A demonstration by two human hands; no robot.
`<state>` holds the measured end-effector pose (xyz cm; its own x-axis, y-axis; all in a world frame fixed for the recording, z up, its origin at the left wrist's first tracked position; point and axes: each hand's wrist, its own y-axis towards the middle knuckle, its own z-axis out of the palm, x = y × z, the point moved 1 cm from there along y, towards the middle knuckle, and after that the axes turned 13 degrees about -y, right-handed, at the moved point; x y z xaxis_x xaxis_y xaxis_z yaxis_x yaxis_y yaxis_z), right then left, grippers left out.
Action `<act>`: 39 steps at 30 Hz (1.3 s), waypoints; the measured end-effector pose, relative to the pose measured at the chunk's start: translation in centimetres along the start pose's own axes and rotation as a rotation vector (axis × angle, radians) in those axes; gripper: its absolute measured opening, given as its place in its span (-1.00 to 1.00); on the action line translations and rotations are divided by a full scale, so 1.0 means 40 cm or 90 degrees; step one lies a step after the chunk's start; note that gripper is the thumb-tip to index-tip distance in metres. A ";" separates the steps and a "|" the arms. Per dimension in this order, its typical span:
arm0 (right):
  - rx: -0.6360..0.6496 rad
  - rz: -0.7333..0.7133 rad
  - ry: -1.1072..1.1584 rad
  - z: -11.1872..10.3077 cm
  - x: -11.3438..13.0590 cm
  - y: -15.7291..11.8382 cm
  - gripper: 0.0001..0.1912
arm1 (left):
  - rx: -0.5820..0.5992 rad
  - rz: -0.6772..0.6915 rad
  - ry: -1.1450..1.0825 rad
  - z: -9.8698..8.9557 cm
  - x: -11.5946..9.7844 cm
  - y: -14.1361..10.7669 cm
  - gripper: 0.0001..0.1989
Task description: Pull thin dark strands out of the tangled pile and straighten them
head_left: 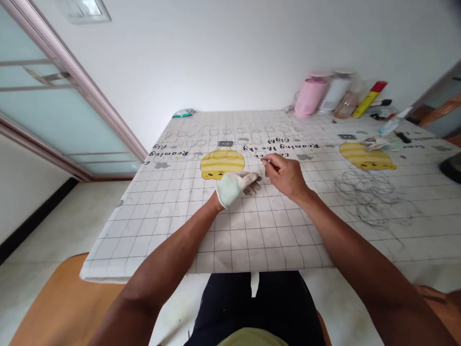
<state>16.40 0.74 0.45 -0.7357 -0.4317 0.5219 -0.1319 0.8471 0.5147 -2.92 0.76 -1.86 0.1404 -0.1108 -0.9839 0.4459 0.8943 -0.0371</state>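
My left hand (pixel 239 186) wears a pale glove with greyish fingertips and is held over the middle of the table. Its thumb and fingers come together, and whatever lies between them is too small to make out. Just to its right, my right hand (pixel 284 175) is bare. The thumb and forefinger of that hand are pinched, with a thin dark tip at them that I cannot identify. A small gap separates the two hands. To the right of them, a loose tangle of thin dark wire or thread (pixel 370 199) lies on the tablecloth (pixel 173 206).
Along the back right stand a pink cylinder (pixel 310 97), a white cylinder (pixel 334 93), a yellow tube with a red cap (pixel 369 100) and a clear bottle (pixel 395 121). A crumpled glove (pixel 383 142) lies nearer. A green-edged packet (pixel 183 113) is at the back left.
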 end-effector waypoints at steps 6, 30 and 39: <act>0.043 0.117 0.183 0.011 -0.013 -0.014 -0.71 | -0.048 -0.040 0.025 -0.007 0.007 0.014 -0.72; 0.046 0.291 0.417 0.011 -0.027 -0.037 -0.73 | -0.190 0.017 -0.084 -0.054 0.010 0.035 -0.25; -0.040 0.330 0.457 0.033 -0.039 -0.040 -0.75 | -0.132 0.046 -0.069 0.011 0.039 0.016 -0.50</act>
<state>16.88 0.47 -2.09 -0.0955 -0.1065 0.9897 0.1536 0.9808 0.1204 -2.03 0.98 -3.36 0.2646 -0.0801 -0.9610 0.2422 0.9701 -0.0141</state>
